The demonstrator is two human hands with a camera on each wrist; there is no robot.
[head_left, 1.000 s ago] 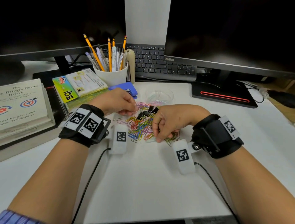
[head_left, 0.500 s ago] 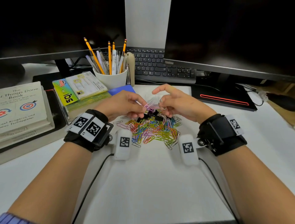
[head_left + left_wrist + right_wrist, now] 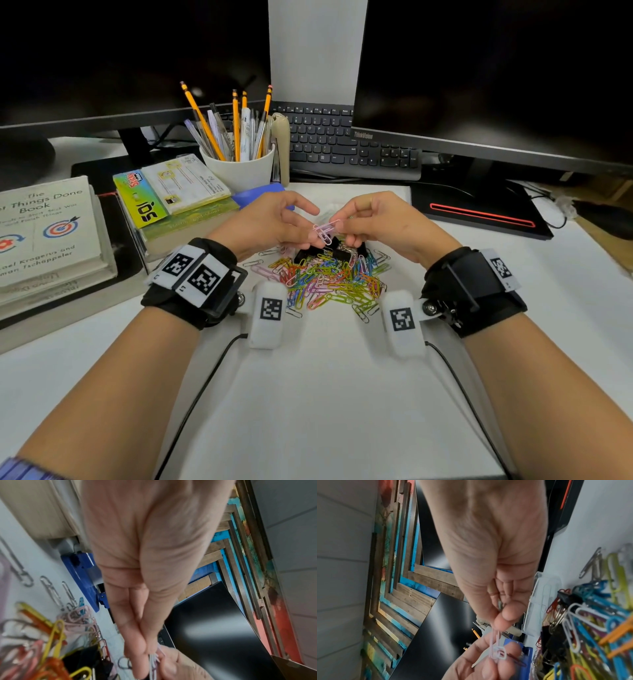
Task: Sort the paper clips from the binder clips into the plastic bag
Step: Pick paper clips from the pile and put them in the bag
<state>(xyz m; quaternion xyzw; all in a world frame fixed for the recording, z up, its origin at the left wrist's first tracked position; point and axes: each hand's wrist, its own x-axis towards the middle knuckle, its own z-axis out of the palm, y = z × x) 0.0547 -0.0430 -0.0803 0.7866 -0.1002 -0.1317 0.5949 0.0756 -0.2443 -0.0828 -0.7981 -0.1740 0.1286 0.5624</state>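
Both hands are raised above the pile (image 3: 329, 281), a change from a second ago, when they were down among the clips on the desk (image 3: 325, 394). The left hand (image 3: 270, 222) and the right hand (image 3: 380, 222) now meet in the air and pinch a small bunch of pink clips (image 3: 325, 229) between their fingertips, each hand grasping one end. Half a second ago the right index finger stuck out straight; now it is curled in with the rest. The coloured paper clips lie heaped on the desk just below the hands, and the black binder clips (image 3: 337, 253) sit at the far edge of the heap, right under the held bunch. A clear bag (image 3: 542, 601) lies on the desk just beyond the heap, mostly hidden by the hands in the head view.
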